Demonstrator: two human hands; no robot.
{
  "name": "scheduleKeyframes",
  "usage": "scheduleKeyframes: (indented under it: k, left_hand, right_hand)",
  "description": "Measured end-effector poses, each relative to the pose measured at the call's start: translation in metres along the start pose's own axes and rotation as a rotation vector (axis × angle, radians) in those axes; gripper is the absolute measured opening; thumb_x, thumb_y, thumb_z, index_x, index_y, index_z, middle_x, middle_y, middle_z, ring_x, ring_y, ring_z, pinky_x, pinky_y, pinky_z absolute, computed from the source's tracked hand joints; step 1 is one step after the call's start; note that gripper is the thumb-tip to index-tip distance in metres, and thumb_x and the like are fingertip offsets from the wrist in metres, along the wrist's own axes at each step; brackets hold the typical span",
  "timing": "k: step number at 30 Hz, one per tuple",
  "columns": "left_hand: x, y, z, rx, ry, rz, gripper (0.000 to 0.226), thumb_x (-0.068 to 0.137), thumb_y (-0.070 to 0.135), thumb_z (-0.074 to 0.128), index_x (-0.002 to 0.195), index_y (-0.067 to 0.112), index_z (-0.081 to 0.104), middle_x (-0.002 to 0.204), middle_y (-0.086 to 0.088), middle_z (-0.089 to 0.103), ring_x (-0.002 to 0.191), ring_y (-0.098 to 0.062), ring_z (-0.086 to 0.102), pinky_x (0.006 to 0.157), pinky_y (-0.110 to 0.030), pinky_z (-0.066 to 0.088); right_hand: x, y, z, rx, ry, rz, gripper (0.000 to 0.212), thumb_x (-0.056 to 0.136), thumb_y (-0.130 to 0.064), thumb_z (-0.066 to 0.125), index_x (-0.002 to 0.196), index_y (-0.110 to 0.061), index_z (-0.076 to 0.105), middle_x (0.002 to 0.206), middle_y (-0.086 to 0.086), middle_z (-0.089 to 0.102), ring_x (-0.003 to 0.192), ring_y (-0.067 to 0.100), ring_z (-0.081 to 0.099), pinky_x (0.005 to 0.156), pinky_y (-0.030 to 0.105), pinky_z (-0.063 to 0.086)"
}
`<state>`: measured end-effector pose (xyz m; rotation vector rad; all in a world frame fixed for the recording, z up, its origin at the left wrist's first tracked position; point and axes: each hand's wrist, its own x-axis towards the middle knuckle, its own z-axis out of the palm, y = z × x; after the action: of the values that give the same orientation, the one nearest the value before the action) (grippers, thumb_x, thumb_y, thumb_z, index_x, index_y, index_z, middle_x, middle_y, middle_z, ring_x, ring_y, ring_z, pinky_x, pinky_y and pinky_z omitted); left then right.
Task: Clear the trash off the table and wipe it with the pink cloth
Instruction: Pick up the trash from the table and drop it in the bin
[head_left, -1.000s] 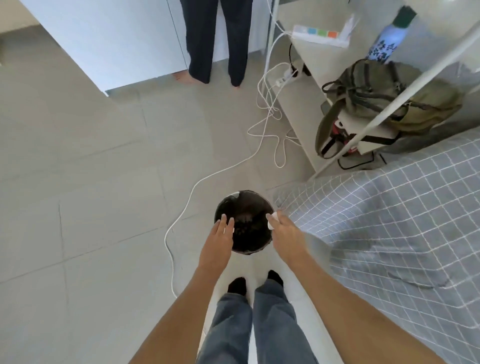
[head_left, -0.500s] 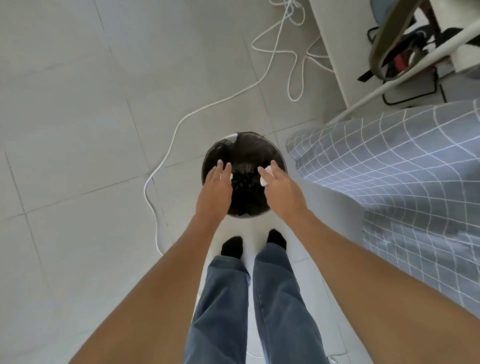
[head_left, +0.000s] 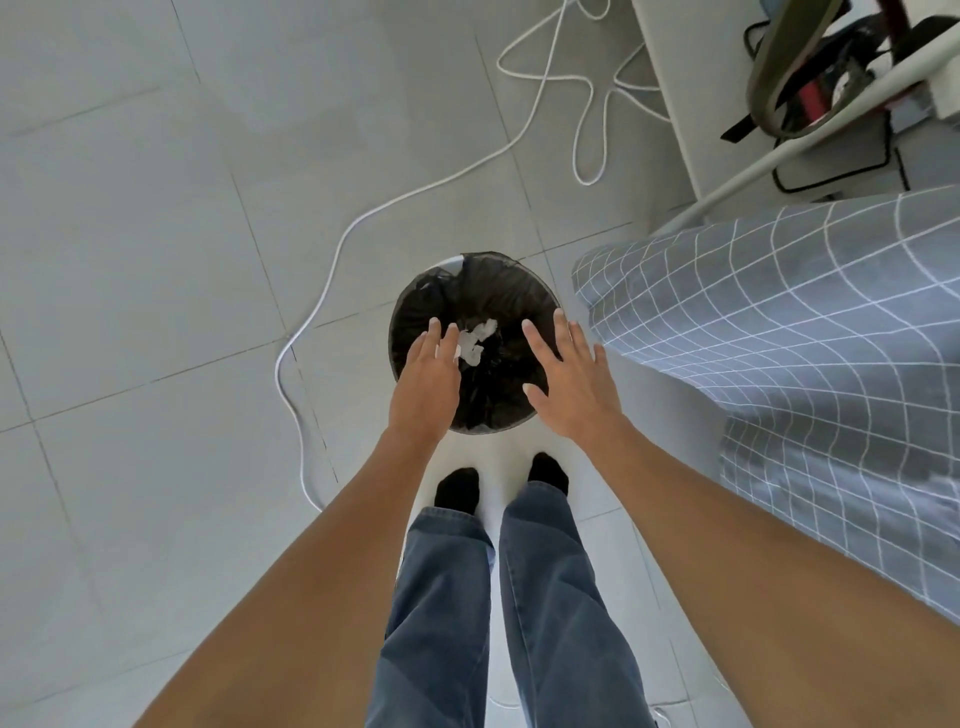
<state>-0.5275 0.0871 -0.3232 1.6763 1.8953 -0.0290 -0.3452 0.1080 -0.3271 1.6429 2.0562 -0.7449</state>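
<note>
A round bin (head_left: 415, 291) lined with a black bag stands on the floor just ahead of my feet. Crumpled white trash (head_left: 477, 340) lies inside it on the black liner. My left hand (head_left: 427, 379) hovers over the bin's left side with straight fingers and holds nothing. My right hand (head_left: 569, 382) is spread flat over the bin's right side, fingers apart, also with nothing in it. Neither the table nor the pink cloth shows in this view.
A white cable (head_left: 332, 249) snakes over the grey tiles left of the bin and loops at the back. A bed with a grey checked cover (head_left: 779, 322) fills the right. A white shelf with a bag strap (head_left: 769, 88) stands back right.
My right hand pinched white trash above the bin; now its fingers are spread and the trash lies in the bin. The view has tilted further down and come closer.
</note>
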Motion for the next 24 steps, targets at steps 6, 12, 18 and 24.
scheduleKeyframes:
  k: [6, 12, 18, 24]
  left_hand:
    - [0.004, 0.012, -0.002, 0.066, -0.091, 0.010, 0.060, 0.102, 0.039, 0.032, 0.154, 0.024, 0.005, 0.160, -0.016, -0.001, 0.147, -0.037, 0.006, 0.116, -0.049, 0.019]
    - [-0.003, 0.012, -0.006, 0.179, -0.114, 0.021, 0.064, 0.101, 0.047, 0.027, 0.153, 0.025, -0.003, 0.160, -0.016, -0.007, 0.147, -0.036, 0.001, 0.118, -0.050, 0.014]
    - [-0.017, 0.014, -0.034, 0.234, -0.099, -0.017, 0.063, 0.102, 0.044, 0.022, 0.153, 0.020, -0.005, 0.160, -0.015, -0.006, 0.148, -0.032, 0.002, 0.118, -0.046, 0.014]
    - [-0.032, 0.031, -0.087, 0.267, -0.037, 0.011, 0.061, 0.103, 0.041, 0.023, 0.153, 0.018, -0.002, 0.160, -0.014, -0.002, 0.147, -0.031, 0.006, 0.117, -0.046, 0.014]
  right_hand:
    - [-0.002, 0.008, -0.012, -0.002, 0.018, 0.008, 0.076, 0.099, -0.040, 0.044, 0.153, -0.031, -0.009, 0.160, 0.010, -0.014, 0.148, 0.028, -0.009, 0.118, 0.047, 0.003]
    - [-0.010, 0.009, -0.016, -0.015, 0.033, 0.007, 0.075, 0.100, -0.040, 0.043, 0.153, -0.030, -0.008, 0.161, 0.010, -0.014, 0.148, 0.028, -0.010, 0.118, 0.047, 0.003]
    - [-0.030, 0.000, -0.042, -0.005, 0.053, 0.012, 0.073, 0.100, -0.038, 0.042, 0.153, -0.029, -0.007, 0.161, 0.010, -0.013, 0.148, 0.027, -0.009, 0.119, 0.046, 0.003]
    - [-0.059, -0.019, -0.093, 0.021, 0.119, 0.022, 0.072, 0.100, -0.037, 0.043, 0.154, -0.027, -0.003, 0.161, 0.011, -0.010, 0.148, 0.028, -0.008, 0.119, 0.047, 0.006]
